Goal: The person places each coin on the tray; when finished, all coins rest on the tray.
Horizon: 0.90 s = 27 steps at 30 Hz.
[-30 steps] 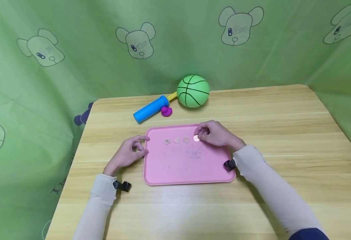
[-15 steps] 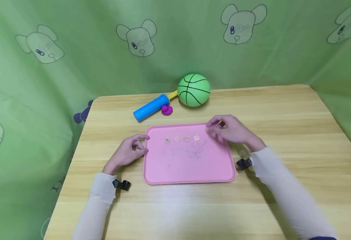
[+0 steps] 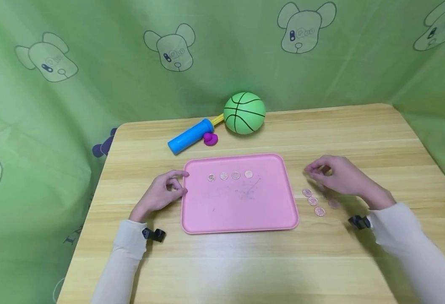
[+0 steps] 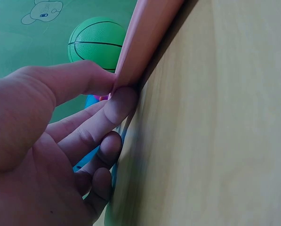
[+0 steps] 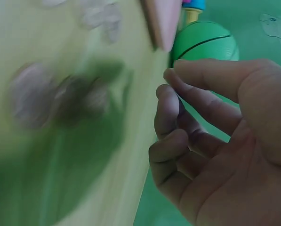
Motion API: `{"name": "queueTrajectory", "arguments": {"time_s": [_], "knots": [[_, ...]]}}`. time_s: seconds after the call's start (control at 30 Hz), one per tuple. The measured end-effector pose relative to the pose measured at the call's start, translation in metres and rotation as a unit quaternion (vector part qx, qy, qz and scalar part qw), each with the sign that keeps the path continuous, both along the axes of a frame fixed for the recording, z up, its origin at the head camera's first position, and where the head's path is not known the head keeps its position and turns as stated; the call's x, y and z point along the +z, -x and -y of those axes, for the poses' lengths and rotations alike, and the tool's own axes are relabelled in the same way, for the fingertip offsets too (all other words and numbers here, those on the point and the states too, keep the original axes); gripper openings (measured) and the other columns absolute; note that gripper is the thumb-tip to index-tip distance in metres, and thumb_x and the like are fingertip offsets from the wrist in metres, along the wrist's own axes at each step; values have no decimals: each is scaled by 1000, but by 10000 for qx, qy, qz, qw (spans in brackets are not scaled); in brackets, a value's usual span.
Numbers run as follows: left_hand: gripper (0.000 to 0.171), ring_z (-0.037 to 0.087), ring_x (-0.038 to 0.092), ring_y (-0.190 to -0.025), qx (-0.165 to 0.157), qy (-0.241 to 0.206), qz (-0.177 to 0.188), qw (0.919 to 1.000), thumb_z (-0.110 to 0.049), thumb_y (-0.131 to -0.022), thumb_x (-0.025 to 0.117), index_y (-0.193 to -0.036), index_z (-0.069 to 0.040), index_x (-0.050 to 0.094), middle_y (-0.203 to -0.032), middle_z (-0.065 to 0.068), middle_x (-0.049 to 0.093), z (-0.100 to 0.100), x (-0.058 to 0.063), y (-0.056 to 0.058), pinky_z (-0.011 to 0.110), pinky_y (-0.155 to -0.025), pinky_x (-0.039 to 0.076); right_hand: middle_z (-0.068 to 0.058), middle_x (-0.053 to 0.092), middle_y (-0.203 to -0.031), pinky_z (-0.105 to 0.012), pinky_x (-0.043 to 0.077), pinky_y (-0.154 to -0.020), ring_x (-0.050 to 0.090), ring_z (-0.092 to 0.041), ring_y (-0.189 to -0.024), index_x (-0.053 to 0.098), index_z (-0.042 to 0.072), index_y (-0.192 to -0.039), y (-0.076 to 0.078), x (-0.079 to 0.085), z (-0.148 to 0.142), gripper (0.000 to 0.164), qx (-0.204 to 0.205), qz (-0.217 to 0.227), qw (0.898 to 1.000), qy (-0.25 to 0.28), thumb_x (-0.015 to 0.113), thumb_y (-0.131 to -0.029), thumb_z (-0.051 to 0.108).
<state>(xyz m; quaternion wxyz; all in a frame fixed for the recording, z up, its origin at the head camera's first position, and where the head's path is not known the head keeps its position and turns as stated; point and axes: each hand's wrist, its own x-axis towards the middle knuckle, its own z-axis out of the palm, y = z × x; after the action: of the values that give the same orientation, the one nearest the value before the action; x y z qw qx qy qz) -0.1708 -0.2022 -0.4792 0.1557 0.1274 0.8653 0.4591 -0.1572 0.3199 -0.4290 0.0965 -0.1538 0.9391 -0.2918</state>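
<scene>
My left hand (image 3: 162, 194) holds the left rim of a pink tray (image 3: 241, 215), thumb and index fingertip at its edge. In the left wrist view, the thumb and a fingertip meet the tray's side (image 4: 138, 42) just above the wood. A short row of silver coins (image 3: 235, 175) lies in the tray's upper part. To the right of the tray, my right hand (image 3: 338, 175) hovers over the table with loosely curled fingers, thumb near the index fingertip, nothing visible between them. Several loose coins (image 3: 313, 201) lie below it, some partly shaded; in the right wrist view the coins (image 5: 32, 96) are blurred.
Behind the tray are a green toy basketball (image 3: 244, 113), a blue pump (image 3: 191, 136) with a yellow end, and a small purple rubber duck (image 3: 210, 139). A green curtain (image 3: 222, 50) hangs around the wooden table (image 3: 237, 266).
My right hand has let go of the rightmost coin in the row and moved right, off the tray to above the loose coins, which now show. The left hand stays at the tray.
</scene>
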Motion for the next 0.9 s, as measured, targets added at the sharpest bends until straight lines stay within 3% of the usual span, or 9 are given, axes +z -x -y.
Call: {"name": "queueTrajectory", "arguments": {"time_s": [0.13,0.43,0.7,0.8,0.9], "knots": [[52,18,65,-83,-7,-27,6,10000,-5,-98,77,-148,-7,63,-90,7,77,0,0,0,36,-93,47,-9,79,-111,-25,56,-79,70,-16,-93,79,3,-122,-11,-7,-14,25,-9,-23,9997,-223,80,-97,8],[52,20,64,-82,-47,-59,31,10000,-6,-98,77,-149,-7,63,-92,10,77,1,-1,-1,34,-89,47,-9,74,-105,-25,51,-76,66,-15,-89,80,1,-120,-28,-15,-27,32,-446,111,9984,-321,86,-95,20],[53,20,62,-81,-23,-56,137,9999,-5,-99,76,-149,-8,63,-93,11,77,-1,1,-1,30,-84,47,-5,69,-95,-32,47,-78,57,-17,-87,80,4,-108,-34,-32,-27,18,-450,-437,9966,-531,83,-97,18],[53,20,62,-81,-40,-61,119,9999,-6,-99,76,-150,-8,62,-93,11,77,-2,0,-1,31,-85,47,-6,69,-91,-31,46,-81,56,-20,-85,77,1,-108,-31,-30,-28,18,-334,-187,9983,-451,78,-100,16],[53,20,63,-82,-48,-42,92,9999,-6,-99,76,-150,-7,62,-93,10,77,-1,-1,-3,32,-87,47,-3,69,-79,-26,49,-79,61,-17,-71,73,-1,-107,-26,-27,-30,14,-153,519,9984,-151,71,-105,12]]}}
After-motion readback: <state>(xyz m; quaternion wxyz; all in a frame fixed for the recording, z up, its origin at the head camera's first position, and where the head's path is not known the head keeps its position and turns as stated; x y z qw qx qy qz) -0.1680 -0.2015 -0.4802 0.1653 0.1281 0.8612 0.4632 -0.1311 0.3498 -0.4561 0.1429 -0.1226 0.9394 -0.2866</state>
